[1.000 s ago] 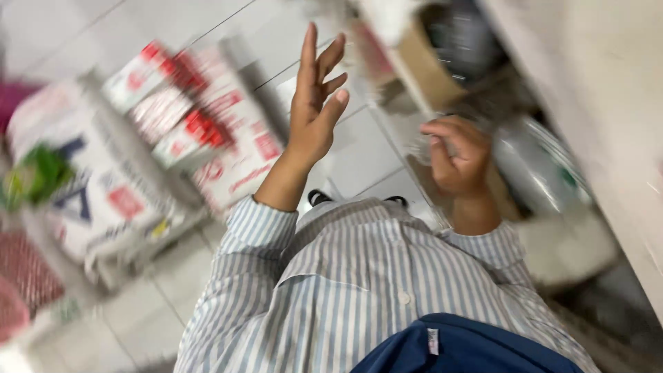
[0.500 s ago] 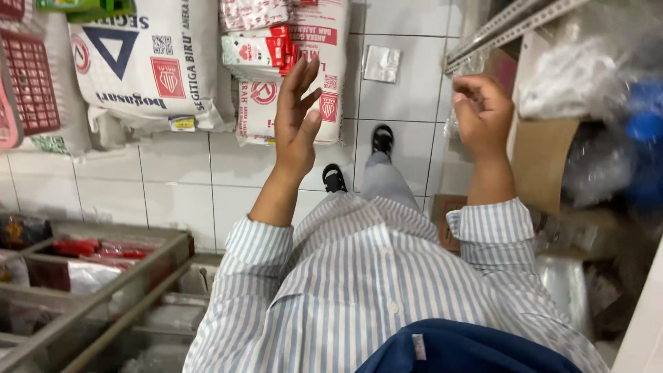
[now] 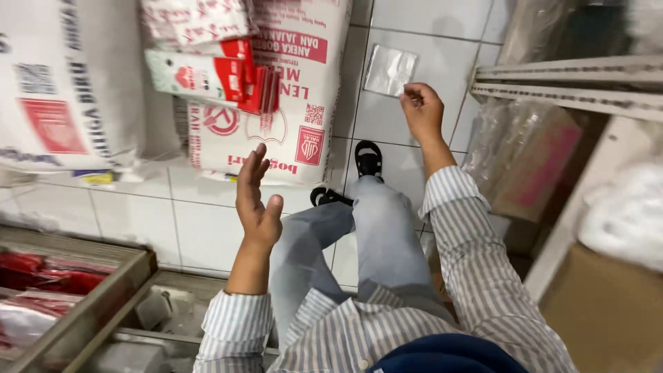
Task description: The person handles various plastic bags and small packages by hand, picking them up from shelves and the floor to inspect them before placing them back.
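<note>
White floor tiles (image 3: 207,228) ran under everything, seen from above past a striped shirt and jeans. On them lay a small clear plastic bag (image 3: 390,69), flat and empty-looking, which served as the landmark. The right hand (image 3: 423,110) hung just beside its lower right corner, fingers curled loosely together; whether they pinched anything I could not tell, and they looked apart from the bag. Below the bag, a black sandal (image 3: 368,160) stepped forward on the tile. Left of the bag lay a big white sack (image 3: 290,103) with red print, red-and-white packets (image 3: 207,72) piled on it, and a second sack (image 3: 62,83) further left. The left hand (image 3: 257,200) stood below and left of the bag, empty, palm open and fingers spread. Right of the bag, metal shelf rails (image 3: 573,79) jutted out over wrapped goods (image 3: 525,159).

As a judgement: the thin bag could slide or cling flat to the smooth tile under a hasty pinch, and a foot landing on it could slip. The rails sat near enough to catch the right sleeve.
</note>
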